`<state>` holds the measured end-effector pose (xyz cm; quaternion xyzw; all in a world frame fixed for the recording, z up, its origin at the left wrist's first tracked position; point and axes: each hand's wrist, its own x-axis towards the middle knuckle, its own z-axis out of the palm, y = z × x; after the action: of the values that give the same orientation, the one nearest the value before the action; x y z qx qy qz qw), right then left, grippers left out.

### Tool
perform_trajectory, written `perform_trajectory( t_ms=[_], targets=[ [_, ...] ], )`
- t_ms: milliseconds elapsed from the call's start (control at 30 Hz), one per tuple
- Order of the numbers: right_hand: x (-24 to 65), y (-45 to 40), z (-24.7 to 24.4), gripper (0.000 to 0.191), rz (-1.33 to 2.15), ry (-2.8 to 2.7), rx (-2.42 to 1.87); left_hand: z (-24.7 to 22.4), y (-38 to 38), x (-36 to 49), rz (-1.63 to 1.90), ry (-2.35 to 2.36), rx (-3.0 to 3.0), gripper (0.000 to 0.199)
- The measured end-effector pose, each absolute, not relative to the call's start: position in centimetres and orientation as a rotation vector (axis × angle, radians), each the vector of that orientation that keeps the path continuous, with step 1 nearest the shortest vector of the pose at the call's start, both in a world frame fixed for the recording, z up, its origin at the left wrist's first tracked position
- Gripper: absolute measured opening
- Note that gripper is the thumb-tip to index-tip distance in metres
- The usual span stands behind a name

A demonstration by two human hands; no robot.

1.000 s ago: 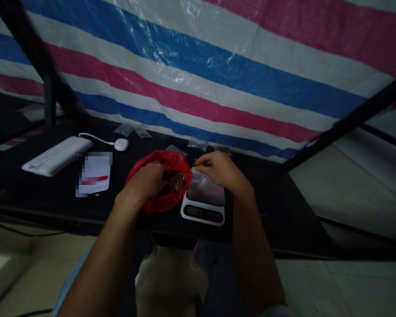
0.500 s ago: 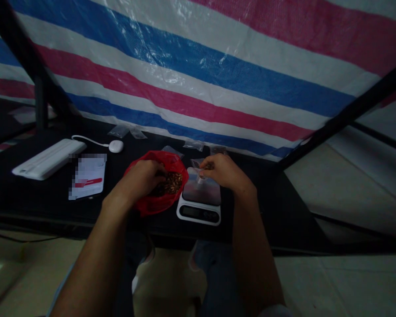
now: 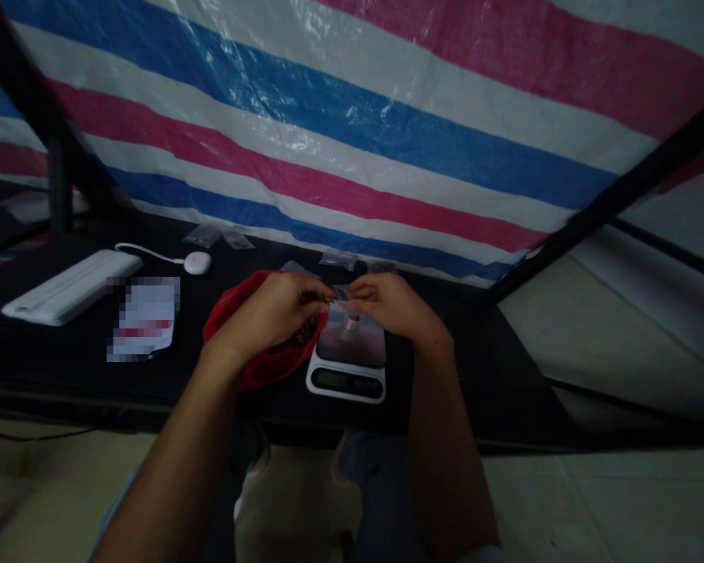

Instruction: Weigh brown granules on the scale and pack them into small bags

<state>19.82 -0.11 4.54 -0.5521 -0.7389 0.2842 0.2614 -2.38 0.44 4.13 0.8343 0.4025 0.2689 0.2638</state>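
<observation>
My left hand (image 3: 267, 314) has risen from the red plastic bag (image 3: 252, 363) and its pinched fingertips seem to hold a few brown seeds. More brown seeds (image 3: 302, 335) show in the bag's mouth, partly hidden by that hand. My right hand (image 3: 392, 303) pinches a small clear plastic bag (image 3: 341, 294) at its top edge. The two hands nearly meet at that bag's mouth, above the white digital kitchen scale (image 3: 346, 381). The lower part of the small bag hangs down toward the scale's dark platform.
A white rectangular slab (image 3: 70, 288) lies at the left of the black table (image 3: 481, 375), with a cable running to a round white object (image 3: 197, 263). Next to them is a partly pixelated white paper packet (image 3: 145, 319). Several small clear bags (image 3: 202, 234) lie along the back, before a striped tarpaulin (image 3: 352, 133).
My left hand has lifted out of the red bag and moved right toward my right hand. The small clear bag now sits between both hands. The whole view has shifted slightly.
</observation>
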Motion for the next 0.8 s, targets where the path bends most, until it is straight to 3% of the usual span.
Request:
perform_trajectory(
  t_ms=[233, 467, 800],
  targets=[
    [21.6, -0.2, 5.2, 0.026, 0.704, -1.908, -1.468, 4.6, 1.4, 1.6, 0.640, 0.856, 2.383, 0.027],
    [22.4, -0.2, 5.0, 0.019, 0.579, -1.857, -1.474, 3.9, 2.7, 3.8, 0.379, 0.923, 2.445, 0.026],
    [22.5, -0.4, 5.4, 0.016, 0.553, -1.844, -1.469, 3.8, 3.2, 3.6, 0.394, 0.865, 2.425, 0.025]
  ],
)
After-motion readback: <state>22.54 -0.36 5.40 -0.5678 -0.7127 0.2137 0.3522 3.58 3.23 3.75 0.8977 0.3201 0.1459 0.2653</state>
